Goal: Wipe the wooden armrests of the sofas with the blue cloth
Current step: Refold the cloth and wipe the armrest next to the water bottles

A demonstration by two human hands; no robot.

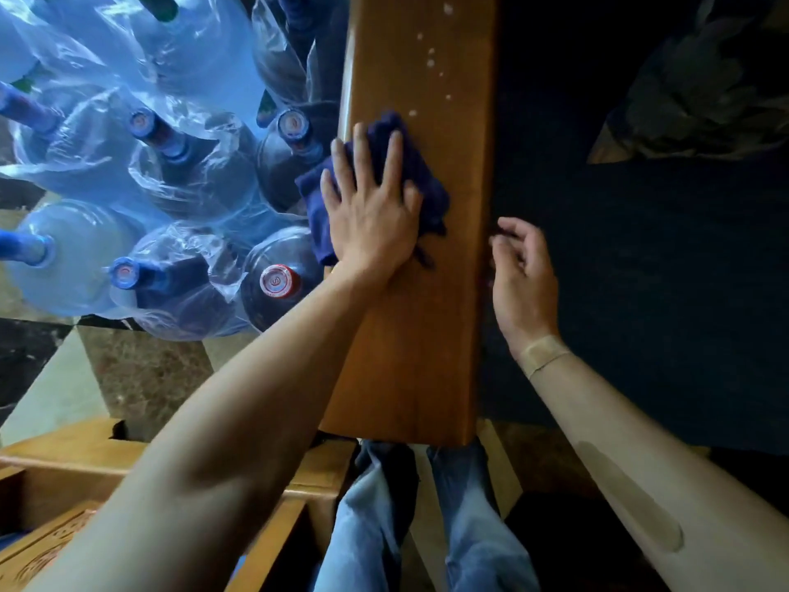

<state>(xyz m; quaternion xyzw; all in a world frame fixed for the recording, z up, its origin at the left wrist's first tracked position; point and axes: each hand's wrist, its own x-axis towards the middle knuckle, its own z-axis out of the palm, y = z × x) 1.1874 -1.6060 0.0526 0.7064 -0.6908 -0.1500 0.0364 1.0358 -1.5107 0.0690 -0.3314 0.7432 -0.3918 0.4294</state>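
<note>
A broad wooden armrest (420, 335) runs away from me up the middle of the view, with pale specks on its far part. The dark blue cloth (420, 173) lies bunched on its left half and hangs a little over the left edge. My left hand (371, 211) presses flat on the cloth, fingers spread. My right hand (523, 275) hovers at the armrest's right edge with fingers loosely curled and nothing in it.
Several large water bottles (162, 207) wrapped in plastic crowd the floor left of the armrest. A dark sofa seat (661, 271) lies to the right, with a patterned cushion (717, 91) at the far right. A carved wooden piece (64, 476) stands near left. My jeans (465, 527) show below.
</note>
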